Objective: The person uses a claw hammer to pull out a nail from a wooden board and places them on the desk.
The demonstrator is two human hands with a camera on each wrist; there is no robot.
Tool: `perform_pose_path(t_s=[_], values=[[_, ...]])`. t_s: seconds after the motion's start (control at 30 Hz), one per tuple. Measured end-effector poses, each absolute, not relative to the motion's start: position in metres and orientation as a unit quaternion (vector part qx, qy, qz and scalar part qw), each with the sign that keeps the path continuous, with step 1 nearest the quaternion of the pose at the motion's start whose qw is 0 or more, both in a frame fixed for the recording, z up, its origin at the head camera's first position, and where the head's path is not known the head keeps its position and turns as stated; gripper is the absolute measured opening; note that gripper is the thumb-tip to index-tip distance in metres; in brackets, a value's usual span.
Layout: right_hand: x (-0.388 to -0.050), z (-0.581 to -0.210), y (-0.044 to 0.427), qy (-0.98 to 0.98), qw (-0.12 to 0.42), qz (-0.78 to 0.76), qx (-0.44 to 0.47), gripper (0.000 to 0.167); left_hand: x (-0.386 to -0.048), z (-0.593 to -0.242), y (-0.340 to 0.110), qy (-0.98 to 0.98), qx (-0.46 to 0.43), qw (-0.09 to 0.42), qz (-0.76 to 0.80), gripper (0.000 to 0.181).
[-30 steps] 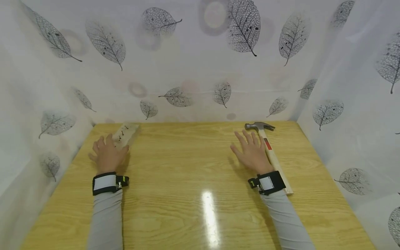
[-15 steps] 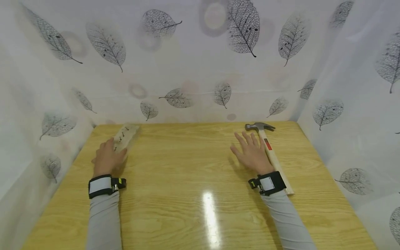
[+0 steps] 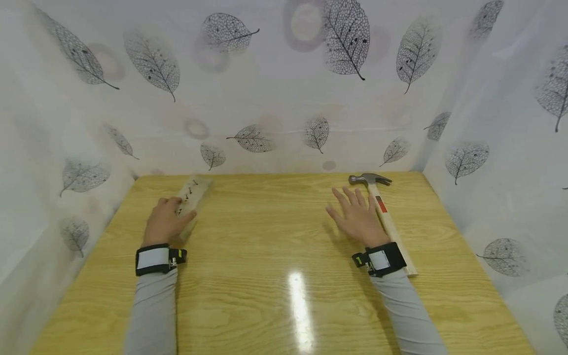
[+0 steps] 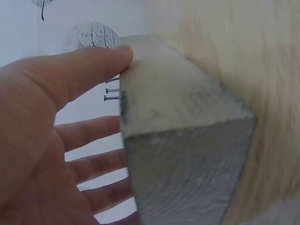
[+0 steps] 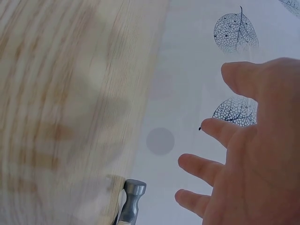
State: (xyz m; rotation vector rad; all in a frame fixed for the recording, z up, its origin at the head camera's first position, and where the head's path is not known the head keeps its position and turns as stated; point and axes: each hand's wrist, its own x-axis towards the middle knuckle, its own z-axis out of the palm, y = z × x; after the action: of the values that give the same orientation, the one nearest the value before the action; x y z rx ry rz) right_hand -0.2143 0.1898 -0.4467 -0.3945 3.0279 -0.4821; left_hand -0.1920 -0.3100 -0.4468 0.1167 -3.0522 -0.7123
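Nearest: light grey sleeves, left sleeve (image 3: 153, 310) and right sleeve (image 3: 410, 315), over a wood-grain table (image 3: 248, 236) with a bright glare streak (image 3: 300, 310) between them. Black strap on each wrist, left strap (image 3: 153, 260) and right strap (image 3: 386, 260).

Right hand (image 3: 358, 222): fingers spread, holding nothing, just left of the claw hammer (image 3: 388, 227). Contact with handle unclear. Left hand (image 3: 166, 222): grips a wooden block (image 3: 190, 195), thumb on one side, fingers reaching across to the other; fingertips hidden in the left wrist view. Block is at the table's far left, slanted, far end toward the right; can't tell if it's resting on the table or slightly raised. Row of nails (image 4: 111, 90) sticks out of its upper face.

Hammer lies at far right, pale handle running toward the person, red-and-black label (image 3: 381, 204), metal head (image 3: 369, 179) near the far edge, claw pointing right.

Behind: whitish curtain (image 3: 275, 93) with dark skeleton-leaf prints.
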Motion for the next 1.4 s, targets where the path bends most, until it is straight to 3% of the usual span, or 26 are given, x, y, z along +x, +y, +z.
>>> perform_pose_path(t_s=[0.53,0.87,1.4], values=[[-0.213,-0.450,0.194,0.978,0.031,-0.159,-0.127,0.070,-0.201,-0.441,-0.242,-0.985,-0.044,-0.032,-0.163,0.069],[-0.213,-0.445,0.191,0.979,0.038,-0.154,-0.129,0.069,-0.203,-0.445,-0.204,-0.986,-0.077,-0.014,-0.148,0.065],[-0.210,-0.438,0.188,0.976,0.042,-0.171,-0.125,0.067,-0.198,-0.441,-0.173,-0.978,-0.136,-0.036,-0.155,0.055]])
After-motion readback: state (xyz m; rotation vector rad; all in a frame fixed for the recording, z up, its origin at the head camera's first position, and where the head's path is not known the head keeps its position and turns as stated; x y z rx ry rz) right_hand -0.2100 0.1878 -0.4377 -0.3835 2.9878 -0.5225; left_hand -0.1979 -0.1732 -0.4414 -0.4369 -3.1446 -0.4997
